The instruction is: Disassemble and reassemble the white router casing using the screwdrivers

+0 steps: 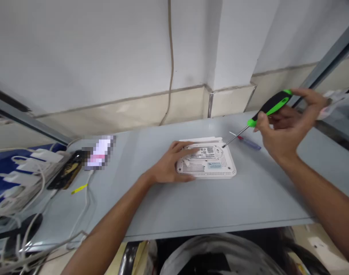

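Note:
A white router-like box lies with its vented, labelled underside up on the grey shelf. My left hand grips its left end, fingers over the top and thumb along the near edge. In my right hand is a green and black screwdriver, held at a slant. Its metal tip meets the box at the far right corner, by a small hole. Whether a screw sits there is too small to tell. Behind the box's right side lies a second screwdriver with a clear bluish handle and a red collar.
To the left lie a lit phone on a white cable, a dark phone and a yellow strip. Power strips with white chargers and tangled cables fill the far left. A wall rises behind; metal posts flank the shelf.

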`<act>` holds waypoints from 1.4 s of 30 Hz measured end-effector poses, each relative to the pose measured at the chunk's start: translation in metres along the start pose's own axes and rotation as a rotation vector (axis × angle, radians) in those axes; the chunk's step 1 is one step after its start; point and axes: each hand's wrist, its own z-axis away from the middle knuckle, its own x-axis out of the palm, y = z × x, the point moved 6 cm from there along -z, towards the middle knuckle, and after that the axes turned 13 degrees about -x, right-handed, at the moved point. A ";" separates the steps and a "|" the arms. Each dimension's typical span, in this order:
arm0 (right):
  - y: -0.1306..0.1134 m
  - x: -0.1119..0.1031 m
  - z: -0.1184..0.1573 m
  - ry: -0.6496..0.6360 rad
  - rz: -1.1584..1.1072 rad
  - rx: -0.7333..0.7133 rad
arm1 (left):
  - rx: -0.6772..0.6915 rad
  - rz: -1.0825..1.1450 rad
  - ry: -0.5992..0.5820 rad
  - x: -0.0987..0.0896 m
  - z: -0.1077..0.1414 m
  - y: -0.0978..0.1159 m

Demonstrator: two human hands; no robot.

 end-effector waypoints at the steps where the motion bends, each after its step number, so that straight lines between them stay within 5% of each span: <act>1: -0.006 -0.002 0.001 -0.015 0.029 -0.046 | 0.002 -0.001 0.007 0.002 -0.001 0.000; 4: -0.020 0.001 -0.002 -0.142 0.023 -0.170 | 0.006 -0.011 0.036 0.008 -0.004 -0.001; 7: -0.036 0.013 -0.013 -0.417 0.086 -0.295 | 0.039 -0.040 0.091 0.012 -0.005 -0.001; 11: -0.057 0.025 -0.044 -0.764 0.287 -0.424 | 0.058 -0.151 0.159 0.017 -0.002 0.001; 14: -0.068 0.026 -0.072 -0.869 0.334 -0.448 | 0.051 -0.214 0.205 0.020 0.000 0.001; 17: -0.077 0.030 -0.087 -0.922 0.346 -0.481 | 0.058 -0.223 0.238 0.022 0.000 -0.001; 20: -0.081 0.037 -0.090 -0.973 0.610 -0.509 | 0.102 -0.205 0.252 0.024 -0.002 -0.002; 25: -0.081 0.040 -0.089 -0.977 1.037 -0.298 | 0.136 -0.219 0.241 0.022 -0.003 -0.003; 28: -0.091 0.040 -0.091 -0.927 0.901 -0.286 | 0.146 -0.232 0.247 0.020 -0.003 -0.003; 33: -0.107 0.042 -0.087 -0.983 0.343 -0.522 | 0.167 -0.236 0.240 0.019 -0.003 -0.002; 42: -0.088 0.048 -0.092 -0.910 0.360 -0.481 | 0.164 -0.275 0.231 0.017 -0.005 0.002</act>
